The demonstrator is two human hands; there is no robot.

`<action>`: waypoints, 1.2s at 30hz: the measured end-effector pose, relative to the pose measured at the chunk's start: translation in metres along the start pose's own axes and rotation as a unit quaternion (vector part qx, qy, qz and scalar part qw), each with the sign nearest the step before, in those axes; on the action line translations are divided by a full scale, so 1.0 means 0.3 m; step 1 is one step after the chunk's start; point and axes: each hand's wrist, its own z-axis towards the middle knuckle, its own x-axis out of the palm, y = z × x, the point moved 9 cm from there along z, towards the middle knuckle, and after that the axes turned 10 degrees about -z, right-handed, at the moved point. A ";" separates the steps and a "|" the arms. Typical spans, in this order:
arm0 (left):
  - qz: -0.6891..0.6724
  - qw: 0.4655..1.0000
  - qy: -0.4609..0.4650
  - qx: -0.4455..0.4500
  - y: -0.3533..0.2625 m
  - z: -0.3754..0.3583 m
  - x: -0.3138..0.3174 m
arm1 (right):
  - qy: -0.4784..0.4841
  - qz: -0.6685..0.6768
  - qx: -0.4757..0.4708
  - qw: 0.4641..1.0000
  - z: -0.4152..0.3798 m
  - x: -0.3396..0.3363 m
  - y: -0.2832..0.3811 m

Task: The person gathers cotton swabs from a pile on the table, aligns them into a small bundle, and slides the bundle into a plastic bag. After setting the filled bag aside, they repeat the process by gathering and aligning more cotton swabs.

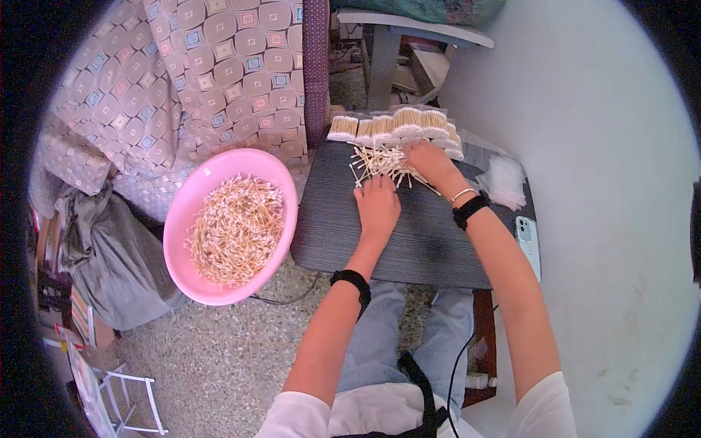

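ok so far left you've got a crumpled dark grey sack [109, 255], then a round pink plastic basin [175, 241] loaded with loose white-tipped cotton swabs on pale sticks [237, 233]. it's just beside the table's left edge, probably so your left arm can reach it; what it stands on, i can't tell.

your left hand [378, 203] is palm-down over the dark grey wood-grain tabletop [328, 241], fingers slightly spread at the near edge of a messy heap of loose swabs [383, 160]. looks like it's fencing them in, but can't tell if it pinches any. behind the heap, clear plastic packets of neatly lined-up swabs [405, 124] run along the far edge, likely parked out of your arms' way.

your right hand [431, 160] bends over the heap's right side, fingers curled fairly narrow, tips hidden, so no clue if it's gripping swabs. further right lie flat clear plastic bags [505, 181] in a stack, then a pale phone with rounded corners [527, 241] on the right edge, set aside i guess.

counts: one sack, one basin, two hands, one heap, at least five packets (they overlap), one bag stack, one phone. individual swabs and bags? can't count those.
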 end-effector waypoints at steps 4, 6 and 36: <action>-0.025 0.999 0.043 0.018 -0.012 -0.002 0.029 | 0.025 -0.018 -0.007 0.999 0.008 0.008 -0.010; -0.023 0.998 0.052 0.014 -0.012 -0.002 0.034 | 0.010 -0.009 -0.003 1.000 0.009 -0.005 -0.023; 0.024 0.984 0.121 0.125 -0.086 -0.023 0.105 | 0.043 0.071 0.072 0.994 -0.083 -0.034 -0.079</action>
